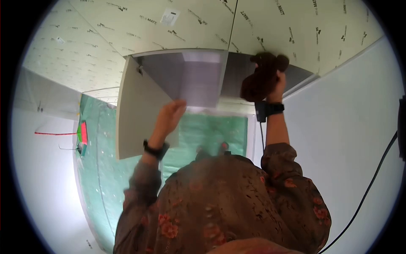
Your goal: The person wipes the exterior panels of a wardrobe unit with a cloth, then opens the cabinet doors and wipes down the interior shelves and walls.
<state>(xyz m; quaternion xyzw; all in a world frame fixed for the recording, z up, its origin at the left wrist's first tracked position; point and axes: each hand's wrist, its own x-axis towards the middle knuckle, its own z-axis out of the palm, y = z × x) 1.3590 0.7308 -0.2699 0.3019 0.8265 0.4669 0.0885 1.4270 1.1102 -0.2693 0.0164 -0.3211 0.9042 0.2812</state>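
A dark brown cloth (260, 80), bunched up, is in my right hand (278, 86). It hangs in front of the right-hand cabinet opening (237, 78) and hides part of it. My left hand (171, 113) is in the air in front of the left cabinet compartment (202, 78), beside the open cabinet door (137, 112). Its fingers are curled together, slightly blurred, and nothing shows in them. Both wrists wear black bands; a small dark box (261, 111) with a cable is at the right one.
Film-covered countertop (190, 25) panels with printed lettering run above the openings. A white panel (338, 122) stands to the right, with a black cable (372, 173) across it. Green sheeting (211, 131) covers the floor. A red-and-green broom (82, 132) is at the left.
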